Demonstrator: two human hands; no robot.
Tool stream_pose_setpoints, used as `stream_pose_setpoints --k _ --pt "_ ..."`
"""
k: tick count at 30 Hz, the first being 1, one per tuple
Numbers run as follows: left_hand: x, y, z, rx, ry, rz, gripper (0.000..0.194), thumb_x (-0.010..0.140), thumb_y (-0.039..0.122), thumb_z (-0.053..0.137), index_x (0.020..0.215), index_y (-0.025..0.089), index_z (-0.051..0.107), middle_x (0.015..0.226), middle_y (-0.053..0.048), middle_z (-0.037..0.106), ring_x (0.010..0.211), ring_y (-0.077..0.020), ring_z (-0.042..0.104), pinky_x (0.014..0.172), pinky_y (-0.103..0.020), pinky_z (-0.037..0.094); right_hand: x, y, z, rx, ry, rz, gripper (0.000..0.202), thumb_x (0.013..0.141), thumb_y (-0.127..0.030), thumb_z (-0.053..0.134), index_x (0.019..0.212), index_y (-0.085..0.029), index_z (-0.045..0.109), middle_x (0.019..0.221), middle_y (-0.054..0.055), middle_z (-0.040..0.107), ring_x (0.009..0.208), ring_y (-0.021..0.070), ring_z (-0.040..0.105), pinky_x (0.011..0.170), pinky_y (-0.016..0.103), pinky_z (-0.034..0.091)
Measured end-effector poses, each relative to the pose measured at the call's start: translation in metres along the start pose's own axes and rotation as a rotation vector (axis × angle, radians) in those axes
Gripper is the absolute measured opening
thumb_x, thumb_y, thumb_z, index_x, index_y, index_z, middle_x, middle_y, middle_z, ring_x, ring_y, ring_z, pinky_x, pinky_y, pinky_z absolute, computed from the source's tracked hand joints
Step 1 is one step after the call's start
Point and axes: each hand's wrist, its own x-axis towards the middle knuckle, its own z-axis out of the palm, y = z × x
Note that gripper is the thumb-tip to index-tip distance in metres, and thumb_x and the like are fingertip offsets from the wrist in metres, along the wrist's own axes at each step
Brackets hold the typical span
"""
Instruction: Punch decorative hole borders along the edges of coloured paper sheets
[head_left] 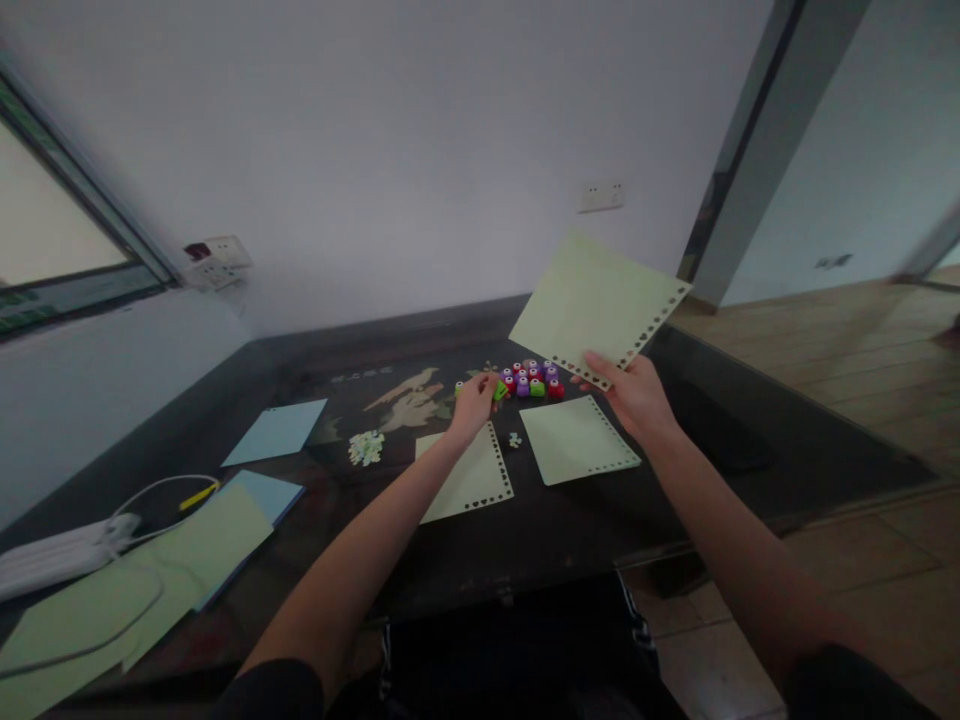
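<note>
From the head camera I see my right hand [634, 392] pinching a pale green sheet [596, 305] by its punched edge, raised above the dark table [570, 525]. My left hand [474, 402] is closed on a green punch [499, 390], just left of a cluster of small coloured punches [531, 379]. Below that grip lie two more punched green sheets [577, 440], one under my left wrist, with paper scraps [366, 447] further left.

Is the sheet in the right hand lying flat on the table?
No, the right hand holds the pale green sheet up in the air by its punched edge, above the table.
</note>
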Motion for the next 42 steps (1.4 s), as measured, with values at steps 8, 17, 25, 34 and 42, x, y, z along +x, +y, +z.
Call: stream_pose_setpoints --k 8,17,25,34,42 --pt "0.028 -0.025 0.026 0.456 -0.030 0.142 0.019 0.087 0.029 0.051 0.087 0.016 0.064 0.082 -0.007 0.067 0.073 -0.0166 0.060 0.070 -0.027 0.044 -0.012 0.029 -0.037 0.008 0.100 0.127 0.038 0.050 -0.038 0.084 0.073 -0.014 0.065 0.065 0.003 0.068 0.051 0.0137 0.061 0.047 0.024 0.049" --pt "0.034 -0.035 0.030 0.613 -0.048 0.208 0.019 0.086 0.029 0.051 0.093 0.016 0.063 0.096 -0.011 0.062 0.091 -0.0220 0.056 0.083 -0.033 0.042 -0.015 0.046 -0.043 -0.067 0.086 0.137 0.038 0.052 -0.040 0.082 0.075 -0.014 0.067 0.070 0.005 0.069 0.051 0.0157 0.061 0.049 0.029 0.051" --pt "0.025 -0.030 0.023 0.483 0.009 0.220 0.016 0.085 0.026 0.052 0.091 0.015 0.062 0.090 -0.008 0.061 0.085 -0.0187 0.056 0.080 -0.029 0.041 -0.014 0.049 -0.045 -0.126 0.062 0.156 0.036 0.054 -0.035 0.081 0.080 -0.015 0.068 0.074 0.004 0.071 0.055 0.0155 0.062 0.052 0.029 0.054" --pt "-0.002 0.004 0.018 -0.087 -0.040 0.095 0.035 0.090 0.039 0.042 0.080 0.014 0.064 0.076 -0.004 0.064 0.065 -0.0127 0.054 0.063 -0.023 0.042 -0.016 0.047 -0.046 -0.259 -0.109 0.222 0.037 0.055 -0.031 0.081 0.085 -0.014 0.067 0.076 0.005 0.072 0.058 0.0165 0.064 0.053 0.029 0.054" --pt "-0.006 0.003 0.012 -0.185 -0.082 0.039 0.006 0.072 0.019 0.064 0.074 0.014 0.063 0.068 -0.001 0.064 0.062 -0.0118 0.057 0.064 -0.024 0.046 -0.012 0.051 -0.051 -0.319 -0.129 0.183 0.038 0.061 -0.037 0.076 0.091 -0.016 0.066 0.080 0.006 0.073 0.064 0.0187 0.066 0.057 0.031 0.053"
